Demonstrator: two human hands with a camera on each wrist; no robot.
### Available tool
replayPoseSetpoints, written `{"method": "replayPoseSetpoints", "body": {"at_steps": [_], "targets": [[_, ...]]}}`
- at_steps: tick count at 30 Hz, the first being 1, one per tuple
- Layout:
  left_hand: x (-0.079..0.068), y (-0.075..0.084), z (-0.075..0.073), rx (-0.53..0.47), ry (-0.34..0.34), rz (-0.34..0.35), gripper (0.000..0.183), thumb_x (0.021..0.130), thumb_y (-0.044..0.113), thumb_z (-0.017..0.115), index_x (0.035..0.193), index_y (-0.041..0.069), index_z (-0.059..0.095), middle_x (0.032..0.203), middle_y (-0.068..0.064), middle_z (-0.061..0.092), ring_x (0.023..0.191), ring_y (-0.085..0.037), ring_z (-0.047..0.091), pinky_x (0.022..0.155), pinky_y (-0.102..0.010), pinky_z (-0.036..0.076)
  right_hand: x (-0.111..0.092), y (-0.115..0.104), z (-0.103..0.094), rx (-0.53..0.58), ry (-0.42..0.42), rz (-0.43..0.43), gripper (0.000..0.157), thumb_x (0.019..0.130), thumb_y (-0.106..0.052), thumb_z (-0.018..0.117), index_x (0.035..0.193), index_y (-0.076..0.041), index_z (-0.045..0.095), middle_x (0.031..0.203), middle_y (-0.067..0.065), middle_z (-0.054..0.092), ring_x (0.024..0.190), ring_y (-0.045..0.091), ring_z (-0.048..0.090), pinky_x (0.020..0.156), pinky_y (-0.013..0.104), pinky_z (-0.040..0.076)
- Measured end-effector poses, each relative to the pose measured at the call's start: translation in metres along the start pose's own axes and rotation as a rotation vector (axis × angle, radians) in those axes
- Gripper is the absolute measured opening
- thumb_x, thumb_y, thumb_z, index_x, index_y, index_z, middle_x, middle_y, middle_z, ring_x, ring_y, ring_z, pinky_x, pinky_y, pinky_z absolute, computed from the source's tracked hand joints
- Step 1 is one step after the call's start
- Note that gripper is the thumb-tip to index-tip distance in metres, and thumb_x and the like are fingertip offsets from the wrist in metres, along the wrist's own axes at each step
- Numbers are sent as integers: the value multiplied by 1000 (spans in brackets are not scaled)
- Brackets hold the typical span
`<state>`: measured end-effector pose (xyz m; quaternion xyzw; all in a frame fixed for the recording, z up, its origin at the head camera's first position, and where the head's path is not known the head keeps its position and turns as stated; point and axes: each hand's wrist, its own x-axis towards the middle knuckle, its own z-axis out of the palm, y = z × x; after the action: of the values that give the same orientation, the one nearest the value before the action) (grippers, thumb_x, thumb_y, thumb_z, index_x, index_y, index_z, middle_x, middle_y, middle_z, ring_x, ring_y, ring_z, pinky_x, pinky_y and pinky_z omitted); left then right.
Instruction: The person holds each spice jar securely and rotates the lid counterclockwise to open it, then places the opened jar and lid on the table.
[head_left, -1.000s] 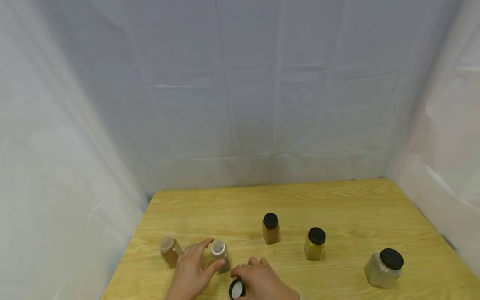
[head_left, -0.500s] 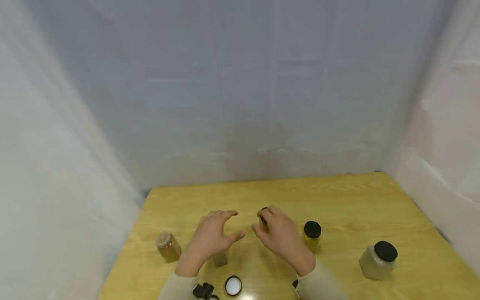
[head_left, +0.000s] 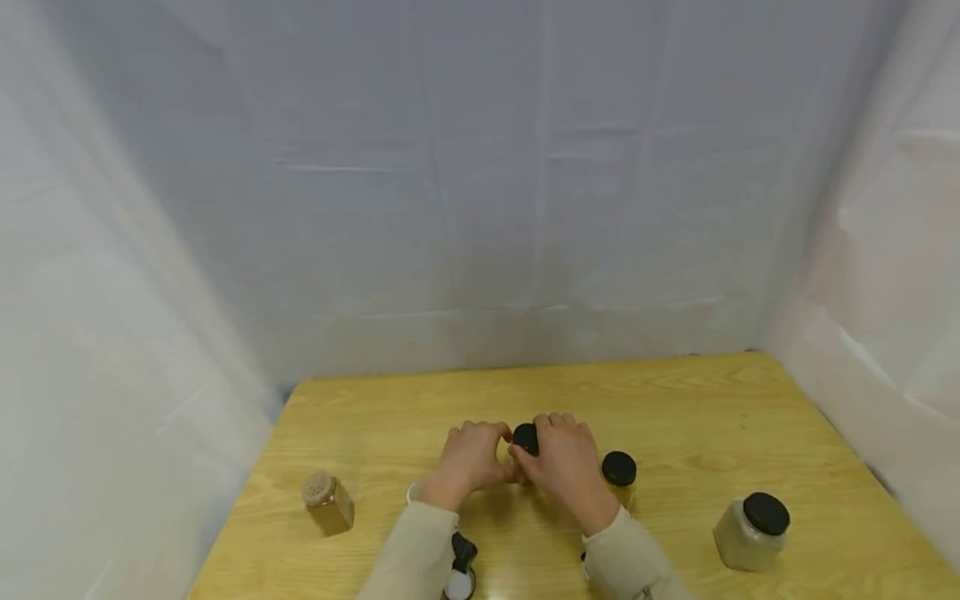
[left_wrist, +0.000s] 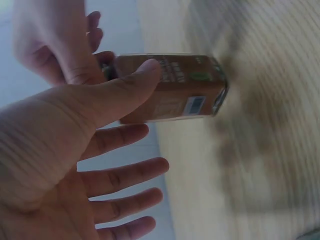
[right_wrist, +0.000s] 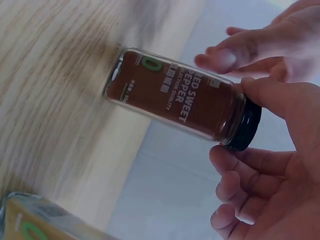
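Head view showed a person's two bare hands brought together around a clear glass jar (right_wrist: 167, 95) of reddish-brown contents, printed RED SWEET PEPPER and topped with a round black lid (right_wrist: 247, 122). The right hand (head_left: 564, 458) gripped that lid, its thumb on one side and a bent finger on the other. The left hand (head_left: 472, 458) was open, its fingers mostly straight and apart, with the thumb alongside the glass; whether it touched the jar could not be told. Between the two hands the jar stood near the wood-grained yellow tabletop (head_left: 675, 404), though contact with it was unclear. Just right of the right hand stood a black-capped glass jar of yellow contents (head_left: 619, 470), partly hidden by that hand. Well to the right of the same hand sat a wider, black-capped faceted glass jar of pale contents (head_left: 750, 533). To the left of the left hand was a brown-filled glass jar with a tan perforated shaker top (head_left: 328, 504). A loose black lid with a white inner face (head_left: 458, 585) lay on the near side of the left hand, beside its cream sleeve (head_left: 420, 542).
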<state>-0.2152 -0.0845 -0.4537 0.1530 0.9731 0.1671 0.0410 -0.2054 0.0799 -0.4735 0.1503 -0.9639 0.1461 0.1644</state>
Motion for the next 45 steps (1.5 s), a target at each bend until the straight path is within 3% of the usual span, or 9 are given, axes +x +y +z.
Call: {"method": "replayPoseSetpoints", "body": {"at_steps": [4, 10, 14, 17, 21, 24, 29, 37, 45], "targets": [[-1, -1, 3, 3, 10, -11, 51, 80, 43, 92, 117, 12, 75, 117, -11, 77, 103, -37, 65, 100, -65, 48, 0, -4, -1, 21, -32, 4, 50, 91, -49, 81, 106, -3, 72, 101, 15, 74, 94, 34, 67, 85, 57, 55], [-1, -6, 5, 21, 33, 18, 53, 81, 42, 92, 122, 14, 74, 115, -12, 77, 102, -35, 64, 101, -66, 48, 1, -5, -2, 50, -56, -12, 47, 90, -48, 82, 103, -6, 70, 99, 13, 74, 90, 31, 65, 81, 54, 52], [0, -9, 6, 52, 46, 41, 52, 81, 42, 91, 122, 15, 74, 114, -12, 77, 102, -34, 64, 97, -59, 49, 4, 0, -4, 113, -100, -65, 43, 91, -44, 82, 112, -7, 72, 107, 12, 74, 96, 31, 65, 84, 56, 52], [0, -10, 6, 62, 45, 47, 51, 80, 38, 91, 122, 15, 74, 114, -12, 77, 102, -33, 64, 93, -55, 49, 6, 6, -6, 184, -170, -83, 46, 93, -40, 81, 124, -8, 72, 119, 13, 72, 109, 35, 65, 94, 62, 51], [-1, -11, 5, 46, 18, 38, 56, 82, 39, 91, 128, 14, 72, 119, -13, 76, 109, -36, 64, 100, -59, 48, 6, 14, -10, 253, -226, -53, 53, 92, -39, 83, 131, -6, 69, 124, 13, 70, 117, 37, 64, 101, 63, 50], [0, -12, 6, 35, 9, 38, 60, 81, 45, 91, 129, 14, 72, 120, -13, 76, 109, -36, 63, 101, -62, 47, 7, 18, -15, 255, -222, -35, 46, 89, -35, 86, 120, -5, 72, 114, 10, 70, 108, 32, 65, 98, 57, 52], [1, -12, 7, 27, 26, 46, 58, 77, 46, 93, 122, 15, 73, 116, -11, 77, 102, -32, 62, 95, -58, 48, 10, 18, -22, 261, -230, -86, 31, 87, -26, 86, 106, -4, 76, 105, 10, 72, 101, 33, 65, 94, 58, 52], [-3, -8, 9, 35, 85, 65, 41, 77, 35, 93, 109, 15, 76, 105, -10, 78, 93, -29, 62, 84, -48, 48, 12, 5, -14, 224, -201, -151, 38, 90, -34, 84, 111, -4, 74, 109, 13, 72, 101, 34, 65, 87, 57, 53], [-4, -6, 7, 82, 121, 74, 34, 77, 35, 92, 100, 18, 75, 99, -8, 78, 88, -28, 61, 81, -48, 47, 10, 5, -15, 181, -187, -123, 50, 89, -39, 85, 123, -4, 71, 116, 14, 72, 107, 36, 66, 92, 59, 53]]}}
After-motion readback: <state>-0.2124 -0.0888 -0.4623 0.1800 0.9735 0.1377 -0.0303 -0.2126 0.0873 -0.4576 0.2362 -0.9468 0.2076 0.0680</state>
